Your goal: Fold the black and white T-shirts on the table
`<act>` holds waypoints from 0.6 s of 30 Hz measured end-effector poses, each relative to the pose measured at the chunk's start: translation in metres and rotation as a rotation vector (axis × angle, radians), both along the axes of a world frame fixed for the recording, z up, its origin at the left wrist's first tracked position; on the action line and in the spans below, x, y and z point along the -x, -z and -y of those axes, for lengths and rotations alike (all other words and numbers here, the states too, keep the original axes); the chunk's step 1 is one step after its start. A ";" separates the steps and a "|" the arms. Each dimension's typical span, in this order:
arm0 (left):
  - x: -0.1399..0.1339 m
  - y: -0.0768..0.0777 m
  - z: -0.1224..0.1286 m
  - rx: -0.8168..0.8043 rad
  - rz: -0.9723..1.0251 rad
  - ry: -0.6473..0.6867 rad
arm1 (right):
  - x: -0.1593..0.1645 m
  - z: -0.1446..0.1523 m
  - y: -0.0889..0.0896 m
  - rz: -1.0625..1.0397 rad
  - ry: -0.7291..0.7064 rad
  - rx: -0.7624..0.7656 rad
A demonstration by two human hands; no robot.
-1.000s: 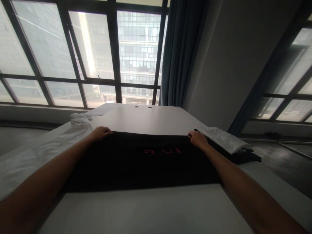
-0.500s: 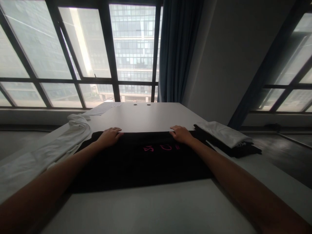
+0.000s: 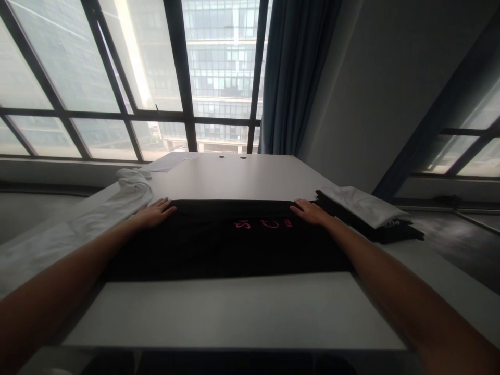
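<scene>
Blue curtain (image 3: 291, 83) hung beside the dark-framed window (image 3: 221, 73). White sheet (image 3: 171, 162) lay far left on the table (image 3: 234, 179); a stack of folded garments (image 3: 367, 212) lay at right.

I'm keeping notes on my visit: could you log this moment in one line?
left hand: open, at pink-printed black cloth | right hand: open, on black cloth | white cloth: at left | cloth stack: at right

Blk garment (image 3: 219, 252) is lying flat across wht tbl (image 3: 234, 312), forming wide strip; pink print (image 3: 242, 225) is facing up, R of ctr.
</scene>
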State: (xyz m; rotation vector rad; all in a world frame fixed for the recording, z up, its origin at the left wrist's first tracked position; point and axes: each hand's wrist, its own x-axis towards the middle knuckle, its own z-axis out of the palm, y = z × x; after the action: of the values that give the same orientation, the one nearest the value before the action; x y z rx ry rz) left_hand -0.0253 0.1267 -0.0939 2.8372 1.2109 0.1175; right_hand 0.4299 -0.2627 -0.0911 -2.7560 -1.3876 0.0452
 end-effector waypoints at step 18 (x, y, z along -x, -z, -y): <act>-0.040 -0.065 -0.073 0.203 -0.100 -0.184 | -0.029 -0.009 -0.024 -0.004 -0.023 -0.011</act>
State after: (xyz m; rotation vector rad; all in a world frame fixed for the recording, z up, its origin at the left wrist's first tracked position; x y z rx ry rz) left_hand 0.0147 0.1997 -0.0292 2.5826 1.4140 -0.1338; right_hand 0.4587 -0.2535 -0.0669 -2.7300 -1.4140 0.0438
